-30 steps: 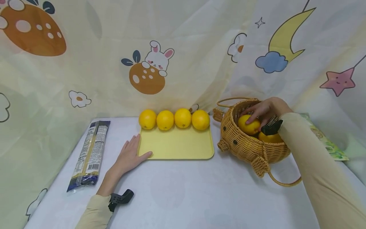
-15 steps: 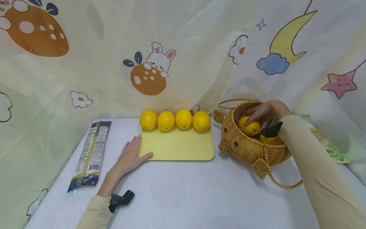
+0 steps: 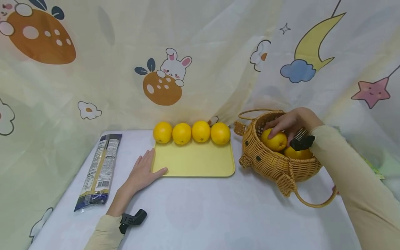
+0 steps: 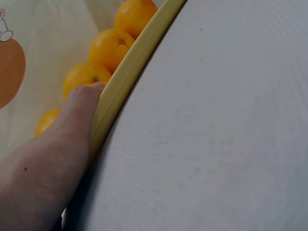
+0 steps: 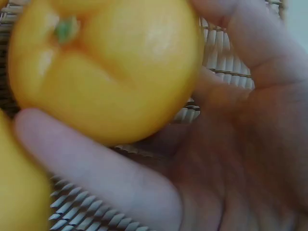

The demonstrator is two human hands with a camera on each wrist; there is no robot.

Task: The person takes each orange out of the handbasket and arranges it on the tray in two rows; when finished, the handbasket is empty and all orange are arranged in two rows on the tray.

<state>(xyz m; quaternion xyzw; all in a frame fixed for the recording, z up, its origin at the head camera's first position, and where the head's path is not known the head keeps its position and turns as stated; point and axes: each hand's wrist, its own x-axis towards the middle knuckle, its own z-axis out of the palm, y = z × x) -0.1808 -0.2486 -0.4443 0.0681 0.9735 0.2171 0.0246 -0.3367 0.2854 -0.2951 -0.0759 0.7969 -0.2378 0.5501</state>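
Observation:
My right hand (image 3: 290, 125) reaches into a woven wicker basket (image 3: 265, 163) and grips an orange (image 3: 275, 140), thumb on one side and fingers on the other. In the right wrist view this orange (image 5: 110, 62) shows a green stem spot, and a second orange (image 5: 21, 183) lies beside my thumb. That second orange sits lower in the basket in the head view. My left hand (image 3: 143, 172) rests at the left edge of a yellow tray (image 3: 193, 161), fingers straight and thumb over its front corner. Several oranges (image 3: 201, 131) stand in a row along the tray's back edge.
A long plastic packet (image 3: 99, 170) with blue ends lies left of my left hand. Behind the table hangs a printed curtain (image 3: 218, 52). The basket's handle (image 3: 315, 205) loops out over the white tabletop (image 3: 200, 211). A green packet is mostly hidden behind my right sleeve.
My right wrist and sleeve have shifted slightly right, covering more of the green packet, while the hand keeps hold of the orange in the basket. My left hand stays at the tray.

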